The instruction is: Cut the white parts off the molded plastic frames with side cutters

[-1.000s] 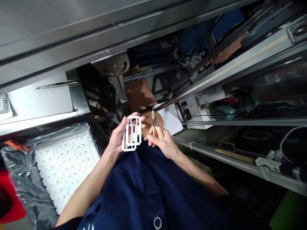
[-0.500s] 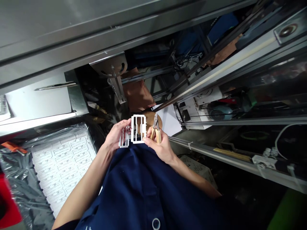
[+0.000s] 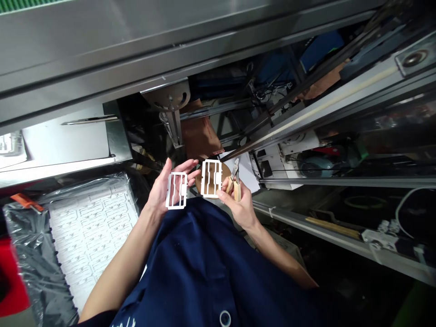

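One white plastic frame (image 3: pixel 169 190) lies across the open palm of my left hand (image 3: pixel 159 188), whose fingers are spread and point to the right. A second white frame (image 3: pixel 203 178), of like shape, is held upright at its lower right corner by my right hand (image 3: pixel 242 206). The same hand also holds cutting pliers (image 3: pixel 237 187) with yellowish handles, their jaws pointing up. The two frames are apart, side by side above my dark blue clothing.
At the lower left, a tray of white frames (image 3: pixel 91 227) sits in clear plastic, beside an orange-handled tool (image 3: pixel 26 202). A metal beam (image 3: pixel 136 54) crosses above. Machine rails (image 3: pixel 306 109) run along the right. A round brown surface (image 3: pixel 195 181) lies behind the hands.
My left hand has opened, with its frame now flat on the palm. My right hand has moved right with the other frame and the pliers. The view has shifted slightly.
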Demonstrator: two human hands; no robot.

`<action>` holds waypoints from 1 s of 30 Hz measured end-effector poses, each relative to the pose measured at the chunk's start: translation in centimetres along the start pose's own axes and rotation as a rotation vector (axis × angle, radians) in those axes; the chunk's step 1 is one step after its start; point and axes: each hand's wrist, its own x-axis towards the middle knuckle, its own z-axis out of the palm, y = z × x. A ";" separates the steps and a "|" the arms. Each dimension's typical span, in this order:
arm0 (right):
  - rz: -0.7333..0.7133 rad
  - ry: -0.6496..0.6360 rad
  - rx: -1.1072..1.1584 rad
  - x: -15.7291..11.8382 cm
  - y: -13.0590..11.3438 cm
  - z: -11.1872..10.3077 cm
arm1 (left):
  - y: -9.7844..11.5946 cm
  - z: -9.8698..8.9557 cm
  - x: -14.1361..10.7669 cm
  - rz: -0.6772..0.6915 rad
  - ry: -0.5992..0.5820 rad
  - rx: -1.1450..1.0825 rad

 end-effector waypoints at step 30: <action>-0.039 -0.107 -0.049 0.1 0.3 0.7 | -0.2 1.5 -0.2 -0.105 0.041 -0.025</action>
